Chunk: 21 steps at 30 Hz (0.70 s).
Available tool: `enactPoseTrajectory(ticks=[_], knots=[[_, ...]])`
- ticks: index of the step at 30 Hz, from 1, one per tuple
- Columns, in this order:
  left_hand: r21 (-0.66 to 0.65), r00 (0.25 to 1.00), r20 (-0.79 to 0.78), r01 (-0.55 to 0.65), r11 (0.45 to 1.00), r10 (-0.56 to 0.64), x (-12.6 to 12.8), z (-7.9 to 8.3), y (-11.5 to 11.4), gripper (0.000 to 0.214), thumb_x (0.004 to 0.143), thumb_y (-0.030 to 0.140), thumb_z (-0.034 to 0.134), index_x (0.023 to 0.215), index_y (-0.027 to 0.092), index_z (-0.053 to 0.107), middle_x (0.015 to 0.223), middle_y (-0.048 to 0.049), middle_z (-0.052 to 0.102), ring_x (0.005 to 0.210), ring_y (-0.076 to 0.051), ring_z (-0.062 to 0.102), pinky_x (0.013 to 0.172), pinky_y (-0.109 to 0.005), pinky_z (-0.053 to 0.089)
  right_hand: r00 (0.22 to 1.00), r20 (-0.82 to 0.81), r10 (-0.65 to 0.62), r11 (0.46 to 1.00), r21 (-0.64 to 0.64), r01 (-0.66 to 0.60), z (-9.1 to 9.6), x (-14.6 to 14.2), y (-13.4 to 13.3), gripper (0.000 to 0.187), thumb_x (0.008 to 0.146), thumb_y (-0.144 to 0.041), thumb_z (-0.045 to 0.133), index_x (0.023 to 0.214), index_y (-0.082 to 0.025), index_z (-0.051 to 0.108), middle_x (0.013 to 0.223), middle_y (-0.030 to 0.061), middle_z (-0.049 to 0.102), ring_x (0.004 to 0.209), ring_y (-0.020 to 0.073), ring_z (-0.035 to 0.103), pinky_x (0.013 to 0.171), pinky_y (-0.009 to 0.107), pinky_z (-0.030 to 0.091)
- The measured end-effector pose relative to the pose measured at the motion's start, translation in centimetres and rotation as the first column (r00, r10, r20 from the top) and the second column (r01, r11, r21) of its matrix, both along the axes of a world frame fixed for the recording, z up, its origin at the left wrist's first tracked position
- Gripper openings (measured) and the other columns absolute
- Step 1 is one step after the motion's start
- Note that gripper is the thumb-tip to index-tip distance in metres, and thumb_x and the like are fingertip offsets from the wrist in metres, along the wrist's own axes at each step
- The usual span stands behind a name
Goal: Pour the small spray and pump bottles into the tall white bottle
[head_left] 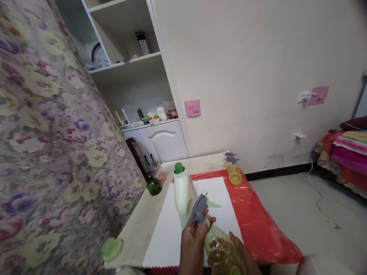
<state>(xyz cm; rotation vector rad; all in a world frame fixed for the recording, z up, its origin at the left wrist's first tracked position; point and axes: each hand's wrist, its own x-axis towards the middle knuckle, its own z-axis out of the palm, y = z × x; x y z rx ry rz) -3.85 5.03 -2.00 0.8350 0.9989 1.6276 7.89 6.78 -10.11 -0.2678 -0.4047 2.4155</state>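
My left hand (pixel 195 242) is closed around the grey trigger head (pixel 199 208) of a spray bottle (pixel 219 246), at its neck. The bottle is see-through yellow-green with a ribbed body, and it tilts toward me. Its trigger is pale green. My right hand (pixel 243 252) wraps the bottle's body from the right side, its fingers partly hidden. Just beyond, a pale green detergent jug (pixel 182 194) stands uncapped on white paper (pixel 163 236), a green spout in its mouth. A light green cap (pixel 112 249) rests at the table's near left corner.
A yellow spray bottle (pixel 234 173) stands at the back right on the red sheet (pixel 258 221). At the left are a dark green bottle (pixel 154 186) and a pinkish clear bottle (pixel 159 173). A floral curtain (pixel 57 145) borders the table's left; a cable (pixel 318 198) lies on the floor.
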Motion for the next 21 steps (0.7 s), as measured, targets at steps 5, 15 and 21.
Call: enactPoseTrajectory(ticks=[5, 15, 21], knots=[[0.012, 0.999, -0.036, 0.015, 1.0, -0.015, 0.2, 0.9, -0.2, 0.042, 0.066, 0.042, 0.079, 0.098, 0.015, 0.071, 0.096, -0.0137, 0.074, 0.096, -0.03, 0.065, 0.081, -0.037, 0.05, 1.0, -0.002, 0.024, 1.0, -0.005, -0.024, -1.0, -0.1, 0.5, 0.052, 0.073, -0.061, 0.065, 0.085, -0.012, 0.072, 0.076, 0.0129, 0.074, 0.073, 0.0273, 0.069, 0.071, 0.043, 0.053], [-0.032, 0.996, -0.025, -0.083, 0.996, 0.082, 0.5, 1.0, -0.7, 0.044, 0.064, 0.037, 0.081, 0.1, 0.014, 0.07, 0.095, -0.0123, 0.075, 0.091, -0.029, 0.067, 0.083, -0.04, 0.049, 1.0, -0.03, 0.007, 1.0, 0.003, -0.007, -0.8, 0.3, 0.1, 0.05, 0.074, -0.061, 0.066, 0.094, -0.015, 0.071, 0.079, 0.0091, 0.074, 0.07, 0.0233, 0.068, 0.065, 0.035, 0.051], [-0.011, 1.0, 0.004, -0.013, 1.0, 0.013, 0.4, 1.2, -0.7, 0.044, 0.069, 0.034, 0.079, 0.107, 0.014, 0.069, 0.101, -0.0138, 0.074, 0.093, -0.028, 0.068, 0.086, -0.039, 0.049, 0.996, -0.081, -0.024, 0.998, -0.059, 0.019, -1.6, -0.1, 0.1, 0.049, 0.08, -0.058, 0.062, 0.094, -0.012, 0.072, 0.078, 0.0091, 0.075, 0.068, 0.0199, 0.068, 0.062, 0.028, 0.049]])
